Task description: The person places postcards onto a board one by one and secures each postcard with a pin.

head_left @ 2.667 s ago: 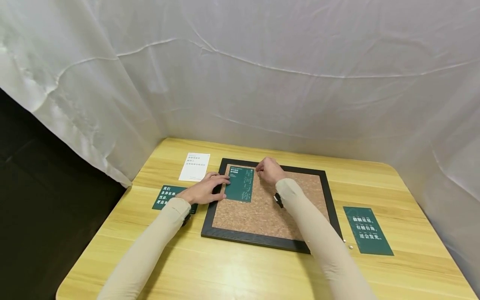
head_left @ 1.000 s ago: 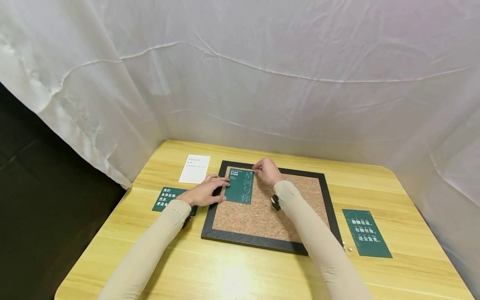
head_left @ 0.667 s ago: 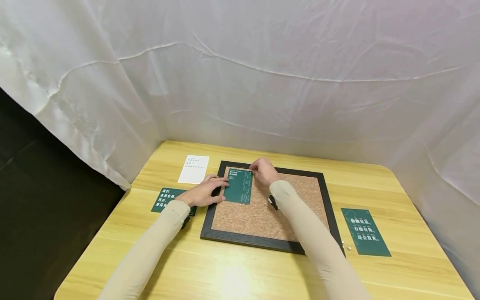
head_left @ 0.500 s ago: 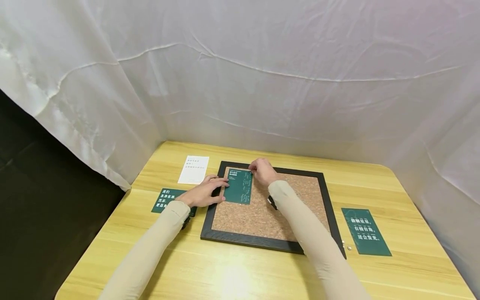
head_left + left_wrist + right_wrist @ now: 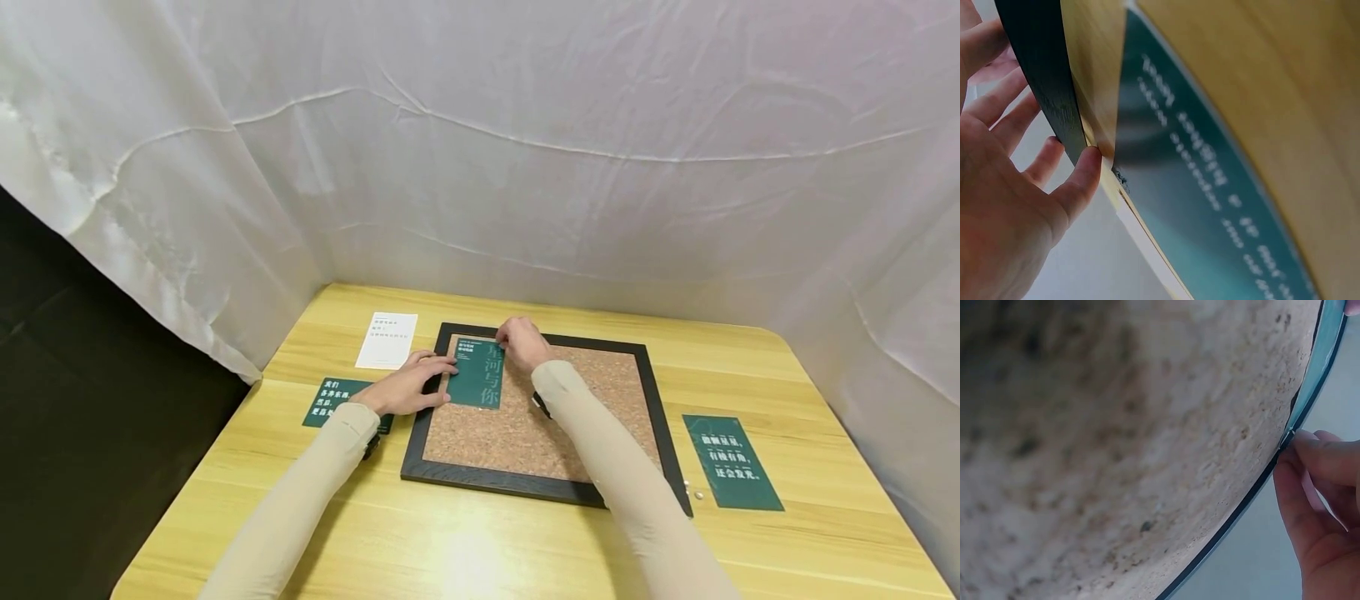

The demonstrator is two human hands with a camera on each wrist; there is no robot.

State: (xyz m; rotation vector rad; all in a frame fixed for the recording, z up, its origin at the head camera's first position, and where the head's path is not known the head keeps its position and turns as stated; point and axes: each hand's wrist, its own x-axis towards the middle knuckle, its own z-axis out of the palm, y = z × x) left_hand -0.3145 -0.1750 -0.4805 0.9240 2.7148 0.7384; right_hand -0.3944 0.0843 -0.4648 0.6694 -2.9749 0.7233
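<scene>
A green card with white characters lies on the upper left of a black-framed cork board. My left hand rests over the frame's left side, its spread fingertips on the card's left edge. In the left wrist view, the left thumb is beside the black frame. My right hand is at the card's upper right corner. In the right wrist view, its thumb and index finger pinch a tiny shiny thing, apparently a thumbtack, against that corner; the fingertips largely hide it.
A white card and another green card, partly under the left arm, lie left of the board. A third green card lies to the right. Near the board's lower right corner is a small round tack. White curtain hangs behind the table.
My right hand has shifted slightly left, onto the card's upper right corner. The left hand holds its place on the card's left edge, and the card lies as before.
</scene>
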